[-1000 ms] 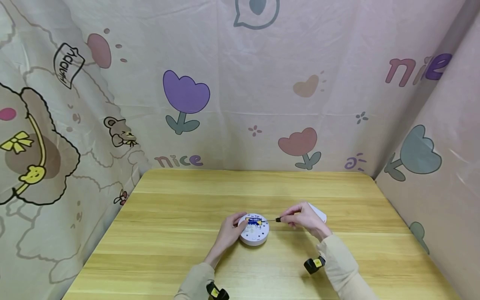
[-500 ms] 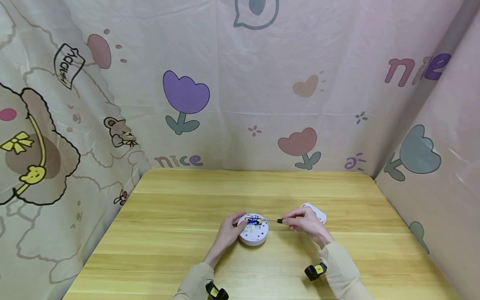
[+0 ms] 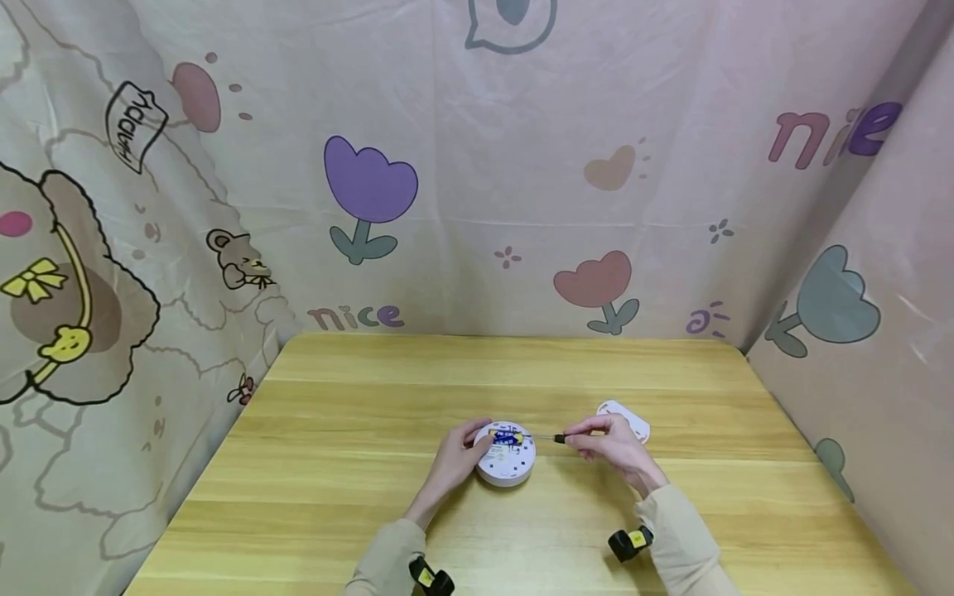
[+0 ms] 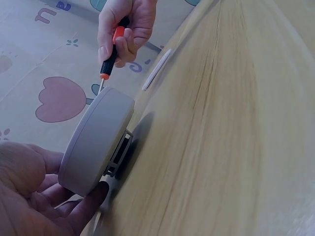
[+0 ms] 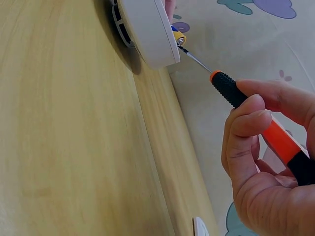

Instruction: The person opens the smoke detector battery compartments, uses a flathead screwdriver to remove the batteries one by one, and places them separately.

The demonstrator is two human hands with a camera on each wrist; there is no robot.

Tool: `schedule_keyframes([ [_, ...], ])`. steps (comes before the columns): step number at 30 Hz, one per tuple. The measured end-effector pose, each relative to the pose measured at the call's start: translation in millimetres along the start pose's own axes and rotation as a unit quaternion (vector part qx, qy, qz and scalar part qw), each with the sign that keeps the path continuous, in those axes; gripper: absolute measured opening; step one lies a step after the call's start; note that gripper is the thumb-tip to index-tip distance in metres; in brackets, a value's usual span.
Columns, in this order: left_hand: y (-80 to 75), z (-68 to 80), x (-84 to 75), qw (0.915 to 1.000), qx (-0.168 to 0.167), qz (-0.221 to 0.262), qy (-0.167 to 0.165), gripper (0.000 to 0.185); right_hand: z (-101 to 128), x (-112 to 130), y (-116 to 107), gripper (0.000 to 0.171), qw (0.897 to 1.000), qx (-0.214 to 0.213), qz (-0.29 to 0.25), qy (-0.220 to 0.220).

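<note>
My left hand [image 3: 450, 463] grips a round white smoke detector [image 3: 507, 469] by its left side, thumb on top and fingers around the edge. A blue and yellow battery [image 3: 506, 436] lies in its upper face; one metal end shows in the right wrist view. My right hand [image 3: 614, 451] holds a screwdriver [image 5: 226, 87] with a black and orange handle between thumb and fingers. The thin shaft points left, its tip at the battery's right end. In the left wrist view the detector [image 4: 98, 140] is tilted, its vented underside [image 4: 120, 152] facing the tabletop.
A flat white cover [image 3: 633, 424] with rounded ends lies on the wooden table [image 3: 358, 414], just behind my right hand. Printed curtains [image 3: 477, 207] rise behind the table and at both sides. A black wrist camera [image 3: 629, 542] is strapped at my right sleeve.
My right hand has shifted slightly right with the screwdriver, and its tip has moved from over the battery towards the battery's right end. More of the white cover shows. My left hand stays put.
</note>
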State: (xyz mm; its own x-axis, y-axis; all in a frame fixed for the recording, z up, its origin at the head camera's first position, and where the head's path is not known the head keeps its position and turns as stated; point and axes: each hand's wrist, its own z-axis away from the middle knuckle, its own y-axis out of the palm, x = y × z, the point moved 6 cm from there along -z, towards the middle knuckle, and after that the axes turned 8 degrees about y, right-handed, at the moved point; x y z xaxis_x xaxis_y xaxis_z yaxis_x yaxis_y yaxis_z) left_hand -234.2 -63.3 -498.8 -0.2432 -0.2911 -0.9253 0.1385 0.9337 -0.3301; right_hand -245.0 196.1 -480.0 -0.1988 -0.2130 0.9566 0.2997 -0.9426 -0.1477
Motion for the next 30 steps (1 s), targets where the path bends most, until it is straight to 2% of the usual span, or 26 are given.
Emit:
schedule_keyframes([
  [10,-0.7,-0.2,-1.2,1.0000,0.002,-0.005,0.000,0.041,0.8,0.1,-1.3,0.036,1.000,0.006,0.001,-0.008],
  [20,0.6,-0.1,-1.7,1.0000,0.008,0.002,0.005,0.041,1.9,-5.8,-3.0,0.036,0.999,0.014,-0.024,-0.015],
  [30,0.7,1.1,-2.2,0.9997,0.007,-0.005,0.021,0.040,0.6,-11.1,-4.8,0.012,0.997,0.006,-0.082,-0.007],
])
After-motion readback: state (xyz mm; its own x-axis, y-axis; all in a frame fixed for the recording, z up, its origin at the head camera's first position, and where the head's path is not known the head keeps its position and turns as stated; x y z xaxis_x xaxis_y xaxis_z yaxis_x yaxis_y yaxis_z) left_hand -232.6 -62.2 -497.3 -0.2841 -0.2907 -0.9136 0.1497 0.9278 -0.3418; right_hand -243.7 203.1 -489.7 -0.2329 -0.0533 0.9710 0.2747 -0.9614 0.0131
